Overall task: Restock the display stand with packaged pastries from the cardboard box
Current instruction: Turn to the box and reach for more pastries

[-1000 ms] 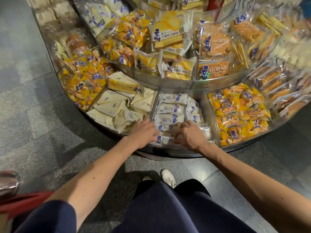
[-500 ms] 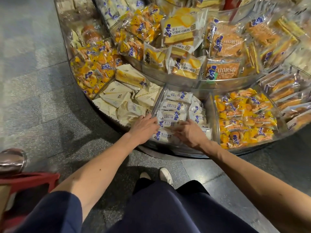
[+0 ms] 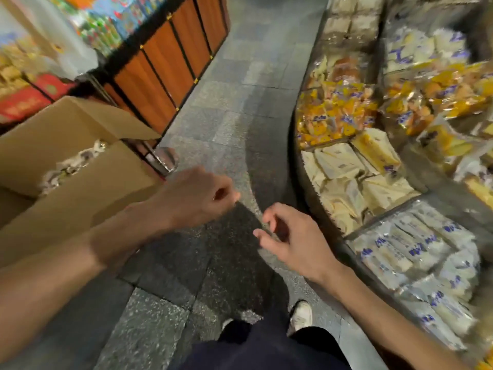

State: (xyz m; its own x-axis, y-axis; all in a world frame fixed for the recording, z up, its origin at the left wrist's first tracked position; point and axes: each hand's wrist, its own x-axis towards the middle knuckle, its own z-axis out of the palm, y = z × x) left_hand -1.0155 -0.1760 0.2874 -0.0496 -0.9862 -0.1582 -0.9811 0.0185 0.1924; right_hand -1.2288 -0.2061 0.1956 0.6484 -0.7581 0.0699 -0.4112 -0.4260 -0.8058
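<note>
Left hand [image 3: 197, 198] — curled to a fist, empty, just beside cardboard box [image 3: 80, 188] | right hand [image 3: 290, 236] — fingers loosely bent, apart, empty, near display stand [image 3: 295, 156] | both above floor [image 3: 226, 102]

1. A grey speckled stone-tile floor [image 3: 234, 84] runs from twelve o'clock down to six.
2. A fixture of orange wood panels in black framing [image 3: 165, 73] stands at eleven o'clock.
3. Red boxes [image 3: 24, 102] sit at ten o'clock, with blurred colourful packets [image 3: 106, 22] above them.
4. A shiny metal object [image 3: 166, 158], too blurred to identify, sits on the floor toward nine o'clock, near centre.
</note>
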